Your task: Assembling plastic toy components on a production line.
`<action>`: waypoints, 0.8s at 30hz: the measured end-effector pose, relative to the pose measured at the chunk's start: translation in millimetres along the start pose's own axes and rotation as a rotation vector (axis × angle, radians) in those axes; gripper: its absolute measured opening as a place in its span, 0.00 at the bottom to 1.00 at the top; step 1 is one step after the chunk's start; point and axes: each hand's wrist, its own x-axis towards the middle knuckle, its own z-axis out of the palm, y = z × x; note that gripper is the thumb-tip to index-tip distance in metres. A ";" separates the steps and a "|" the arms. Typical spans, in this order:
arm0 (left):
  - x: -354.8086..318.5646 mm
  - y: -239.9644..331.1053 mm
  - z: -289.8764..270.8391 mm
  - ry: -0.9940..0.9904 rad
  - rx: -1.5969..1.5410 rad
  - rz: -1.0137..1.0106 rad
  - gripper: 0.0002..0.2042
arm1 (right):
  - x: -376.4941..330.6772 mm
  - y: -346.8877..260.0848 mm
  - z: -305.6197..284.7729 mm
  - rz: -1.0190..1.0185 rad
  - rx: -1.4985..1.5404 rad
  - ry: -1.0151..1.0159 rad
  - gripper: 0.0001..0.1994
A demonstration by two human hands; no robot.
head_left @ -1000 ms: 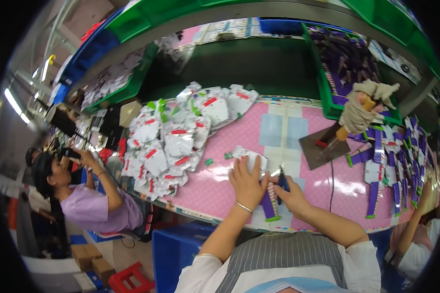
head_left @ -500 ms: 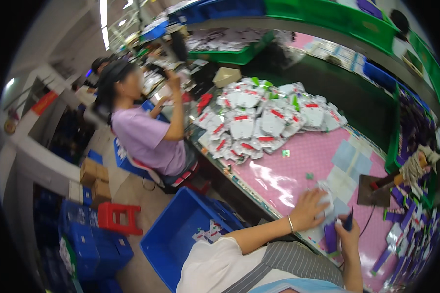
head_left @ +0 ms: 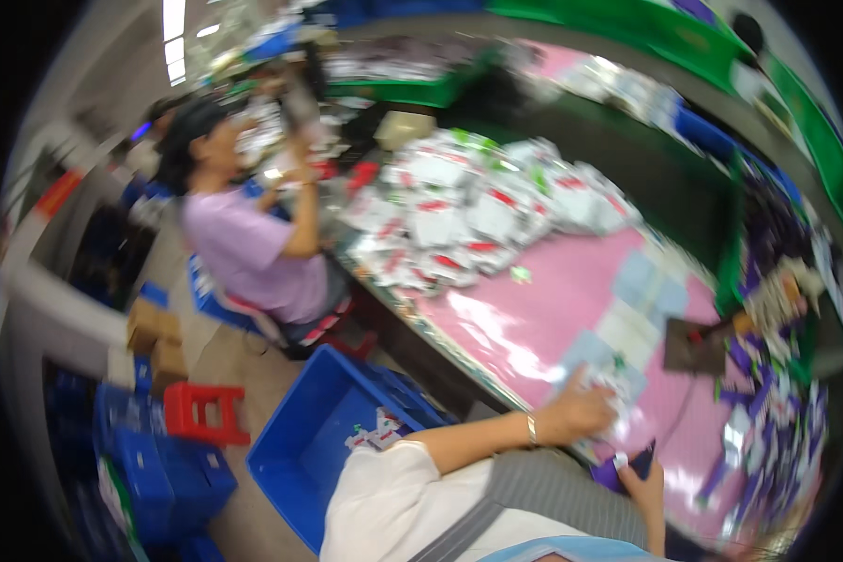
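Note:
My left hand (head_left: 579, 410) is over the near edge of the pink-covered table (head_left: 534, 323), its fingers curled onto a small white piece (head_left: 614, 386) with a green spot; blur hides its details. Lower right, my right hand (head_left: 644, 482) grips a dark pointed tool (head_left: 643, 459) whose kind I cannot make out. A purple strip (head_left: 609, 474) lies against that hand's fingers; whether it is held as well is unclear. Beyond both hands rises a big heap of white pieces (head_left: 440, 215) with red and green marks.
Purple and white strips (head_left: 768, 440) are strewn on the right, beside a dark plate (head_left: 691, 347) and a cloth-wrapped object (head_left: 787, 295). A blue bin (head_left: 295, 468) holding several white pieces stands left. A co-worker (head_left: 244, 225) sits at the far left, near a red stool (head_left: 206, 412).
The whole view has shifted, so the scene sits further left and is more blurred. My left hand stays on the white piece, and my right still grips the dark tool.

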 end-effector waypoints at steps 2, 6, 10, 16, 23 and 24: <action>1.3 0.7 -4.1 0.018 -0.067 0.034 0.05 | -3.0 -14.5 4.0 -0.222 0.180 -0.052 0.12; -4.5 4.4 -13.1 -0.140 -0.259 -0.091 0.05 | 29.7 -34.5 13.1 -0.310 0.321 -0.698 0.06; 11.9 12.5 -7.8 -0.177 -0.284 -0.109 0.04 | 34.5 -17.7 4.5 -0.365 0.570 -0.857 0.07; 17.0 7.8 -44.2 -0.225 -0.427 -0.167 0.08 | 38.3 -5.4 -1.8 -0.422 0.645 -0.827 0.10; 20.3 1.9 -44.9 -0.314 -0.723 -0.171 0.09 | 25.8 -0.6 -18.7 -0.399 0.649 -0.659 0.11; 19.7 -2.1 -46.4 -0.305 -0.738 -0.176 0.09 | 26.1 -1.8 -17.2 -0.452 0.575 -0.686 0.11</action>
